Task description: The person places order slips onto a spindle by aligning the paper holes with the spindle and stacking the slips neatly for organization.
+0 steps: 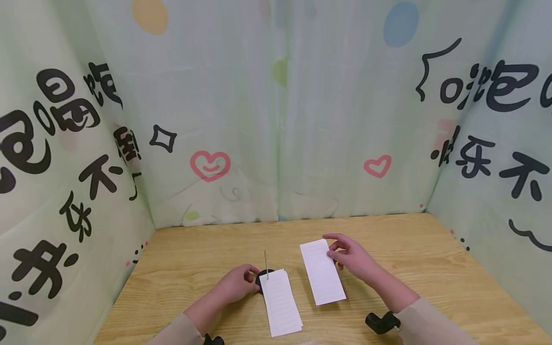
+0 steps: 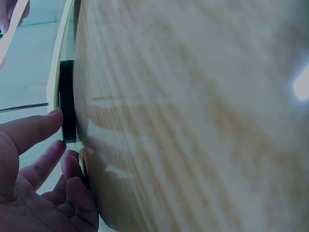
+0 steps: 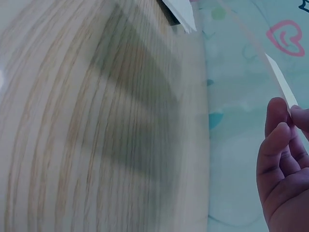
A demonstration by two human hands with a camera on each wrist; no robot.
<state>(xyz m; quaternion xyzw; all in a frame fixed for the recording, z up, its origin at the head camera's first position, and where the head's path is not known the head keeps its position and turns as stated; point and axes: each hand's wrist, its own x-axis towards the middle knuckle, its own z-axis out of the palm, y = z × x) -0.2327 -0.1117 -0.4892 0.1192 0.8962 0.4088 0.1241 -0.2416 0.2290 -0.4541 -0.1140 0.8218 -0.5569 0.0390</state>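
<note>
A receipt spike with a round black base (image 1: 264, 273) and a thin upright metal rod stands on the table. White paper slips (image 1: 282, 306), at least two overlapping, are pierced by the rod near their top end and cover part of the base. My left hand (image 1: 239, 283) pinches the base's left edge; in the left wrist view the thumb lies by the base's (image 2: 68, 101) upper edge and a fingertip by its lower one. To the right, another white slip (image 1: 322, 273) with faint lines is tilted above the table, its upper right edge pinched by my right hand (image 1: 351, 256).
The wooden table (image 1: 194, 249) runs back to a pale curtain (image 1: 327, 143) with printed hearts and characters, which also closes off the left and right sides. Black straps or mounts (image 1: 381, 323) sit at the wrists.
</note>
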